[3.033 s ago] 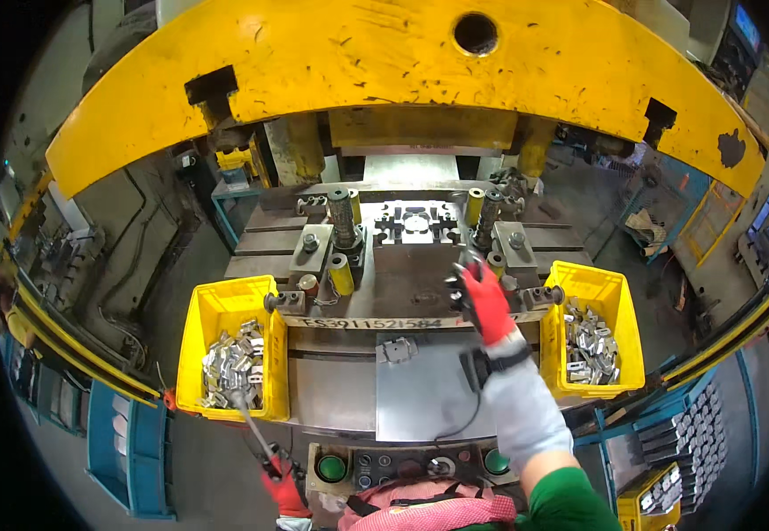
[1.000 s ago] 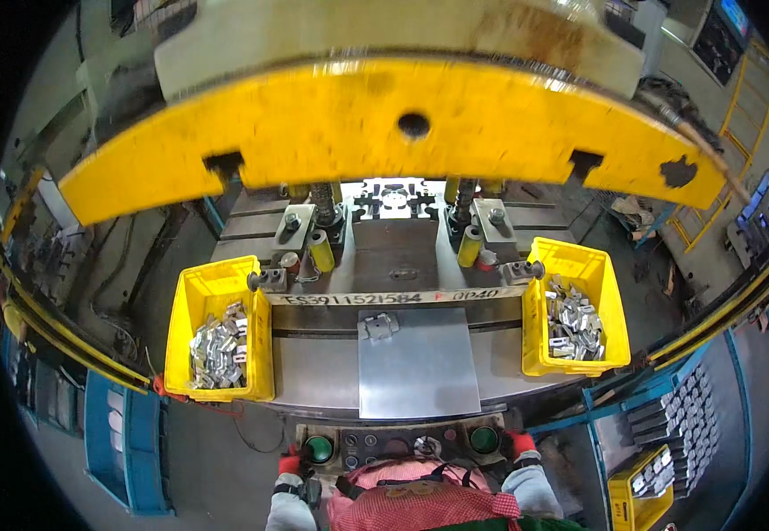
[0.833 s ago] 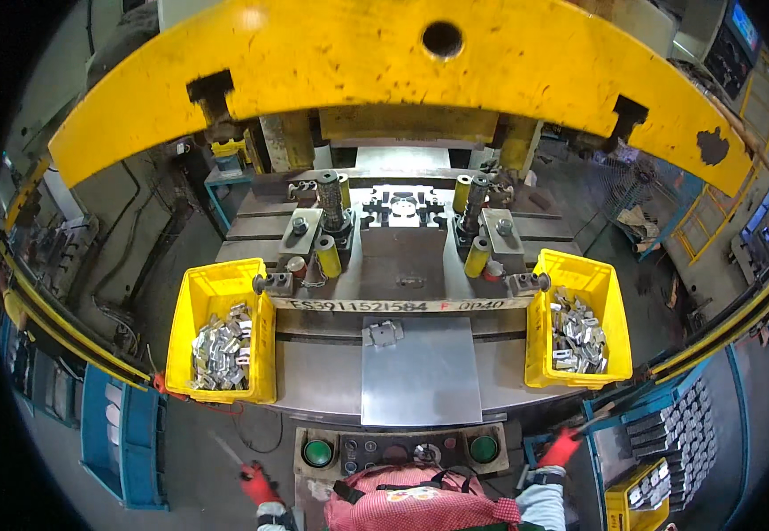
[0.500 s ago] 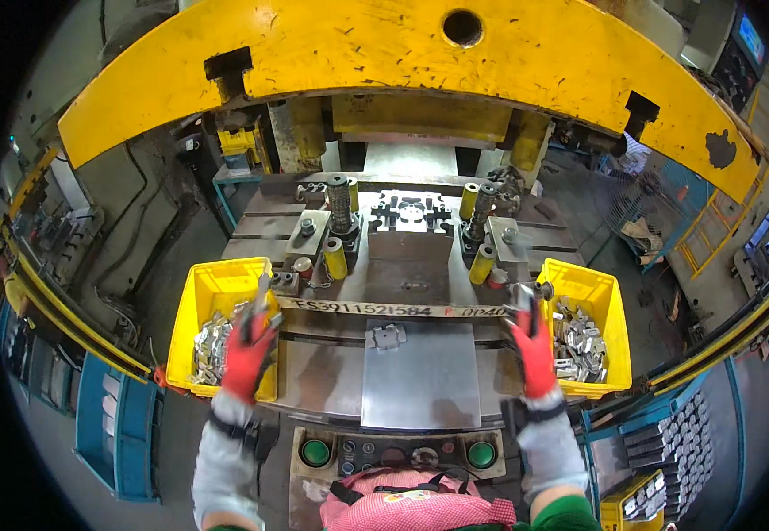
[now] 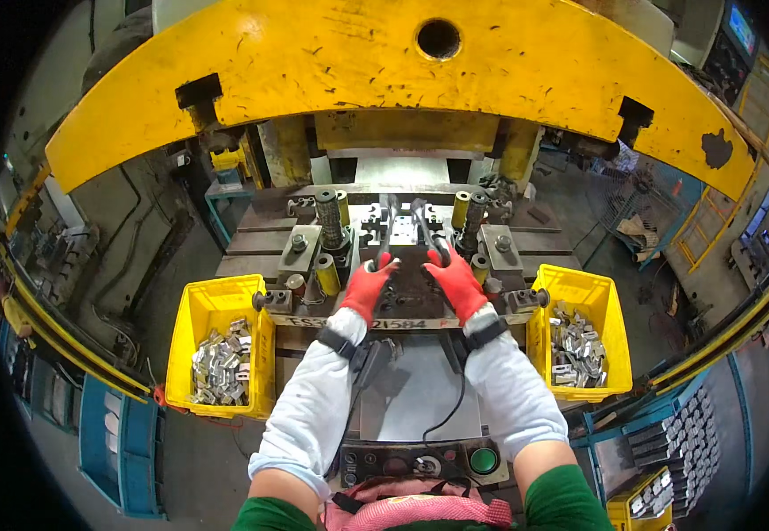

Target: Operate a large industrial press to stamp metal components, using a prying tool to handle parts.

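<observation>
Both hands, in red gloves, reach forward to the lower die [image 5: 369, 219] of a press. My left hand [image 5: 369, 288] is closed round a dark slender tool [image 5: 388, 232], whose tip reaches over the lit die. Closed as well, my right hand [image 5: 457, 283] grips a similar dark slender tool [image 5: 426, 228] that leans in from the other side. The exact kind of these tools is hard to make out. Whether their tips hold a part cannot be seen. Black straps with small boxes and cables sit round both wrists.
Overhead spans the yellow press beam [image 5: 314, 66]. Dark guide posts [image 5: 328, 217] flank the die. Yellow bins of metal parts stand left [image 5: 177, 345] and right [image 5: 623, 341]. Nearer lie a smooth metal plate [image 5: 420, 407] and a panel with a green button [image 5: 483, 460].
Both hands have moved inward and forward, from beside the two yellow bins to the die, with the tools in them. The view has shifted slightly.
</observation>
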`<state>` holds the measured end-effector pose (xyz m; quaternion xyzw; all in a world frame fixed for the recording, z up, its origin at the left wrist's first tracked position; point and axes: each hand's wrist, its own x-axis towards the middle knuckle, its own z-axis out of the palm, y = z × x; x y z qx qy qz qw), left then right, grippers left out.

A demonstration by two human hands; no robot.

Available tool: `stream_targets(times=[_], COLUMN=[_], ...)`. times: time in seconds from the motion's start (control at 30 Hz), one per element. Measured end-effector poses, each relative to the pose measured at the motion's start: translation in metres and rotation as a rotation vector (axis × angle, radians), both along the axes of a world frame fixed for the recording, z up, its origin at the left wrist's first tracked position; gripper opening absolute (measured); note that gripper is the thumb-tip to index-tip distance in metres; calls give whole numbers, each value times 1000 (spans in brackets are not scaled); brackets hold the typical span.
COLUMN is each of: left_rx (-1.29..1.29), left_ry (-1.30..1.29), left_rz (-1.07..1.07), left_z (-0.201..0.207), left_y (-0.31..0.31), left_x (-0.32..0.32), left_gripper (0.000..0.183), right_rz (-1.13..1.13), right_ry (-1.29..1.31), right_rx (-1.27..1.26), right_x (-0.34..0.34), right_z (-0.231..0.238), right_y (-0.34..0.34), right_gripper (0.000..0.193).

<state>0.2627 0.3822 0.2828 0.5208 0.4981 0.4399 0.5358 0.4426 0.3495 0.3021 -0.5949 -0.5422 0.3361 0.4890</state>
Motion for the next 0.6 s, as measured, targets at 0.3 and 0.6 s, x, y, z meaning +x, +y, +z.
stream_targets(times=[0.3, 0.6], left_rx=[-7, -368], left_ry=[-137, 11], left_rz=[389, 692], left_z=[-4, -60], left_y=[-176, -268], left_x=[-181, -251], left_gripper=[30, 19], right_rz=[-579, -444], right_ry=[-66, -379], right_rx=[196, -260], right_x=[66, 61], right_z=[-18, -83], right_y=[-207, -275], right_gripper=[53, 53])
